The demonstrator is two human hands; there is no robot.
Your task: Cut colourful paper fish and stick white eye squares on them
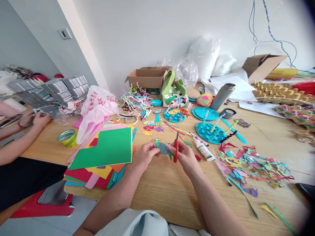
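My left hand (145, 154) pinches a small green paper fish with purple stripes (163, 148) above the wooden table (167, 190). My right hand (185, 156) grips red-handled scissors (176, 149), blades pointing up, right beside the fish's tail end. Both hands meet over the table's near middle. A stack of coloured paper sheets (104, 154), green on top, lies just left of my left hand.
A glue bottle (203, 149) and a heap of paper scraps (251, 164) lie to the right. Blue paper plates (210, 131), finished paper fish (152, 127), pipe cleaners (134, 100), a steel flask (222, 95), boxes and a tape roll (67, 137) stand farther back. Another person's hands (34, 119) work at far left.
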